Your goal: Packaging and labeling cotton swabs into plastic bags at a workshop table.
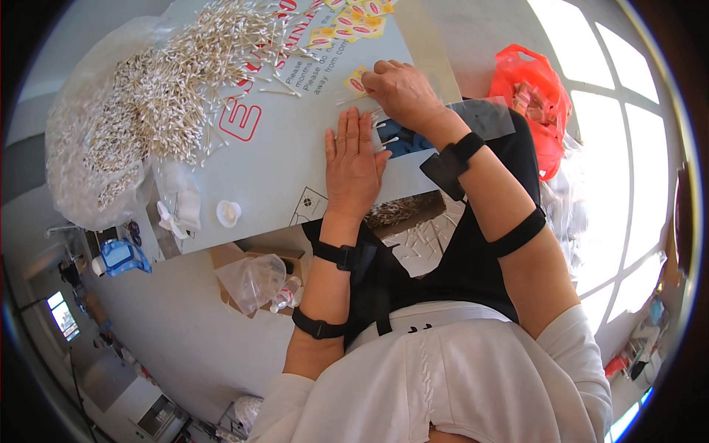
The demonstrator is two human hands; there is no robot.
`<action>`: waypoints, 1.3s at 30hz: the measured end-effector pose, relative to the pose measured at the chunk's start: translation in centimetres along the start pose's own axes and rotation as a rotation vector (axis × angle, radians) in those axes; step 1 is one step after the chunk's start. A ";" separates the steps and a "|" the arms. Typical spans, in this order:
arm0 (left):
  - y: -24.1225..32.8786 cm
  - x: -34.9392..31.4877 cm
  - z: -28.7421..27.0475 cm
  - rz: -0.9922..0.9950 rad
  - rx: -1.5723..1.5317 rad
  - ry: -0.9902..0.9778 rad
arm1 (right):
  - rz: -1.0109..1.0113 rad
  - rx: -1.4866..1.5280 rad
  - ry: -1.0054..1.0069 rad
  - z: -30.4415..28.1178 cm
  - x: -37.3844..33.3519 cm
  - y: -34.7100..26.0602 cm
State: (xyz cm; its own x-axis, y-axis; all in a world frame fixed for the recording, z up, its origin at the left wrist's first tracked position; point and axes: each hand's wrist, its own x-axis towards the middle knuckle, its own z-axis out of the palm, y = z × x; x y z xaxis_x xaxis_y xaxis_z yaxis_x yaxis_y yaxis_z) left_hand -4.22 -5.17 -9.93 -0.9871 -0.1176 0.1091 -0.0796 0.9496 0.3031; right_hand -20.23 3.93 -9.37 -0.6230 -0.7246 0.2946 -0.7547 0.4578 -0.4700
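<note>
My left hand [351, 162] lies flat on the grey printed tabletop [284, 159], its fingers stretched out and close together. To its right, my right hand [405, 94] is closed, with the fingers curled down beside a small yellow printed card [355, 82]. What those fingers pinch, if anything, is hidden. A few loose cotton swabs [388, 140] lie below the right hand, over a dark blue patch at the table edge. At the far left a big heap of cotton swabs [159, 100] spills out of a clear plastic bag [66, 140].
More yellow cards [354, 26] lie at the far edge. A small white round piece [229, 213] sits near the front left. A red plastic bag [543, 111] stands at the right. Below the table is a cardboard box [295, 258] with a clear bag and bottle.
</note>
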 end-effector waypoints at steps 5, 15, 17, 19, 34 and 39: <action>0.6 0.7 0.2 -0.083 -0.345 0.256 | -0.083 0.168 -0.067 -1.5 -1.5 0.1; 2.6 2.5 2.0 -0.262 -0.610 0.455 | 0.398 0.660 0.435 2.2 -5.8 -5.2; 2.6 2.6 1.9 -0.269 -0.650 0.463 | 0.474 0.706 0.472 2.1 -5.9 -5.5; 1.9 2.5 1.8 -0.276 -0.826 0.542 | 0.458 0.701 0.500 1.6 -6.0 -4.9; -1.4 1.2 -0.8 -0.063 -0.315 0.285 | 0.202 0.300 0.291 -1.0 -7.8 -3.2; -0.9 1.1 -0.1 -0.131 -0.345 0.352 | 0.141 0.246 0.291 -0.4 -8.0 -2.7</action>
State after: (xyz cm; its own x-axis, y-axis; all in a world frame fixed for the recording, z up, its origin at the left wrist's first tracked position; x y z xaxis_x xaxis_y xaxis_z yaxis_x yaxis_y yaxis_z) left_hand -5.23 -6.19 -10.02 -0.8607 -0.3759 0.3434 -0.0902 0.7764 0.6238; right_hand -13.27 8.72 -10.11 -0.7756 -0.4714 0.4198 -0.6080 0.3792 -0.6975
